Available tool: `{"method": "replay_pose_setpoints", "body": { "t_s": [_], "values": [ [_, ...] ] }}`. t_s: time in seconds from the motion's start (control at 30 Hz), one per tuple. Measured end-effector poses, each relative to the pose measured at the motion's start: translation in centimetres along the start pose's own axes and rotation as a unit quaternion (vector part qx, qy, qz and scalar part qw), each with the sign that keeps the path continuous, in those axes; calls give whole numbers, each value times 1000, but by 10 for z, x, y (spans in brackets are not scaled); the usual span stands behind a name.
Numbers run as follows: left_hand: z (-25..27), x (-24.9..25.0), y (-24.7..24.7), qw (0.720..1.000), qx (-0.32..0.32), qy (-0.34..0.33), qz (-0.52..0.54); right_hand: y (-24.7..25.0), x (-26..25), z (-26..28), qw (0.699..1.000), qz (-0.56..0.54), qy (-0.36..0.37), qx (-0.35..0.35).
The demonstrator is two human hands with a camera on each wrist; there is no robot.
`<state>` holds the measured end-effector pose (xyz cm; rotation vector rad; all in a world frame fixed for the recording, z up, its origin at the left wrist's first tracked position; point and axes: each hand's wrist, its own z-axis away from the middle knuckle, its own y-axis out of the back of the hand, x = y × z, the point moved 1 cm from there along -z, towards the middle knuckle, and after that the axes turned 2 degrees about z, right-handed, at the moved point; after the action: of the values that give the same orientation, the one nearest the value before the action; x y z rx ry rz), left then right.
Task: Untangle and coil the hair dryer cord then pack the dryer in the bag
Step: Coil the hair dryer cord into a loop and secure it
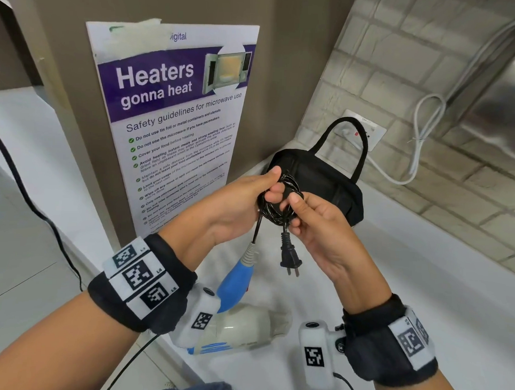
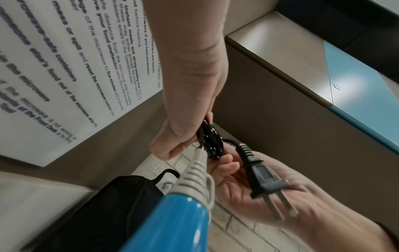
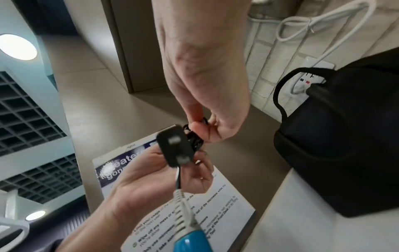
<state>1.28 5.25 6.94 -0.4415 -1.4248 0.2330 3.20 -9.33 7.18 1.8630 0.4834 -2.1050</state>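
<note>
Hands (image 1: pixel 235 205) (image 1: pixel 316 226) pinch coiled cord (image 1: pixel 279 200) above hair dryer (image 1: pixel 235 284).

- The coiled black cord (image 2: pixel 210 141) is gripped at the centre of the left wrist view by the left hand (image 2: pixel 190 105), whose fingers are curled round the loops.
- The two-pin plug (image 2: pixel 263 180) is seen hanging from the coil toward 5 o'clock, across the palm of the right hand (image 2: pixel 270 192), whose fingers are curled at the coil.
- The hair dryer's blue handle (image 2: pixel 172 226), with its grey ribbed strain relief (image 2: pixel 194 177), is shown rising from 6 o'clock.
- The black bag (image 2: pixel 112 213) is seen at 7 o'clock.
- A printed poster (image 2: pixel 64 68) is shown at 10 o'clock.
</note>
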Motion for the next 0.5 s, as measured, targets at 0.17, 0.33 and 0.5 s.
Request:
{"method": "replay_pose_setpoints", "body": {
  "t_s": [0.17,0.33,0.5],
  "values": [
    [1,-3,1,1000,-21,14,-4,8,2,0,999,-32,-27,-28],
    [2,-6,12,997,-30,16,-63,18,3,1,998,-45,-17,-31],
    [20,-24,30,969,-61,78,-225,31,9,4,999,-20,-31,-3]
  ]
}}
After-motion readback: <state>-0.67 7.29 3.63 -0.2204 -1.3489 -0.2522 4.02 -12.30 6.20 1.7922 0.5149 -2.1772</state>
